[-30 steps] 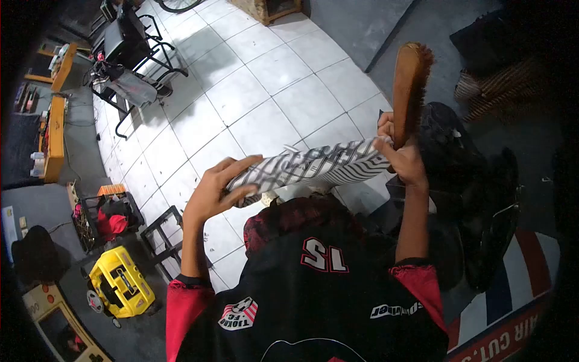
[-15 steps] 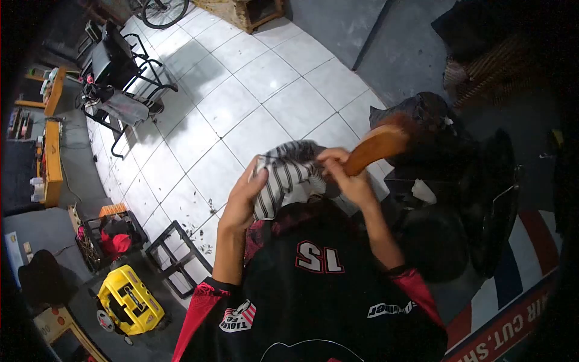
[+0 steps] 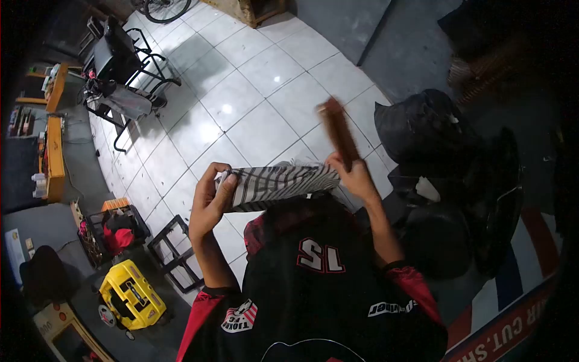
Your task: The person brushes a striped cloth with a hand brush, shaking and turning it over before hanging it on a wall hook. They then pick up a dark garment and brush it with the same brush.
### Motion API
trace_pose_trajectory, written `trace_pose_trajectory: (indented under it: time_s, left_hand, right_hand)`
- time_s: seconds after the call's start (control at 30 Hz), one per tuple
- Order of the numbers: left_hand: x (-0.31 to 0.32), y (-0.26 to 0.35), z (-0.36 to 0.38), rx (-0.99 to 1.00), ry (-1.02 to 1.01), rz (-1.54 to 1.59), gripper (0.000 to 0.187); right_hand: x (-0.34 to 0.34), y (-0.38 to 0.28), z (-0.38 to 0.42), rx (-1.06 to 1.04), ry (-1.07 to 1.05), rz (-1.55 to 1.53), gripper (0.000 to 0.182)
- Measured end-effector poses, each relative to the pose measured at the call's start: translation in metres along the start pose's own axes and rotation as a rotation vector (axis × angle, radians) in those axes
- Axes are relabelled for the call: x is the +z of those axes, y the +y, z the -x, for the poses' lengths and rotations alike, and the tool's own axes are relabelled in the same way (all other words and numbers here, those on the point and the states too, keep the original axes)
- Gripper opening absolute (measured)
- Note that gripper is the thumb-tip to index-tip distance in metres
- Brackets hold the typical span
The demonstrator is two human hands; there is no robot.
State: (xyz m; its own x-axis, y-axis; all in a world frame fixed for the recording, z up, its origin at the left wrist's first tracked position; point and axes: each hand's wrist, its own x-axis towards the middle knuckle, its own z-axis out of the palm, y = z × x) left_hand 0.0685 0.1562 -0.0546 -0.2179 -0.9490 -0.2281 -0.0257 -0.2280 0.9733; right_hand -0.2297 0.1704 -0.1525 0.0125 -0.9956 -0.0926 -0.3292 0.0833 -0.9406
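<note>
A grey-and-white striped cloth [image 3: 274, 184] is stretched sideways in front of my chest. Its left end is pinched between the thumb and fingers of my left hand [image 3: 210, 202]. My right hand [image 3: 354, 179] is closed around a brown wooden brush [image 3: 339, 133], which points up and away from me and is blurred by motion. The cloth's right end reaches the fingers of that same hand, with a loose fringe along its far edge.
White floor tiles [image 3: 241, 114] carry dark hair clippings on the left. Around me are a black barber chair [image 3: 117, 57], a yellow toy car [image 3: 134, 295], a black frame [image 3: 177, 253], a crate [image 3: 99, 232], a dark bag [image 3: 416, 123] and a striped sign [image 3: 512, 301].
My left hand has moved left and down, pulling the bunched cloth out into a long taut strip. The brush has swung from pointing right to pointing up and slightly left.
</note>
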Motion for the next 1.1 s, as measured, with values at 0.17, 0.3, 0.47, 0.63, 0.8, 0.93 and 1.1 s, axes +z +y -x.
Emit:
trace_pose_trajectory:
  time_s: [0.17, 0.3, 0.47, 0.63, 0.8, 0.93, 1.1]
  left_hand:
    - [0.0, 0.005, 0.006, 0.022, 0.184, -0.12, 0.03]
    - [0.0, -0.01, 0.0, 0.178, 0.185, -0.223, 0.032]
    - [0.005, -0.012, -0.003, 0.167, 0.302, -0.134, 0.011]
    - [0.01, -0.016, -0.001, 0.116, 0.296, -0.113, 0.006]
    - [0.015, -0.022, 0.003, 0.097, 0.075, -0.321, 0.012]
    - [0.012, -0.024, 0.002, -0.009, 0.037, -0.171, 0.021]
    - [0.005, -0.028, 0.003, 0.077, -0.085, -0.28, 0.02]
  right_hand:
    - [-0.034, -0.046, -0.004, -0.232, 0.228, 0.018, 0.008]
    - [-0.043, -0.055, -0.004, -0.327, 0.238, 0.038, 0.005]
    - [-0.045, -0.059, 0.004, -0.278, 0.001, 0.063, 0.011]
    - [-0.043, -0.054, 0.006, -0.255, 0.063, 0.373, 0.031]
    - [-0.047, -0.035, 0.001, -0.301, 0.295, 0.411, 0.02]
    - [-0.054, -0.033, -0.001, -0.224, 0.309, 0.341, 0.021]
    - [-0.058, -0.039, 0.009, -0.215, 0.24, 0.348, 0.019]
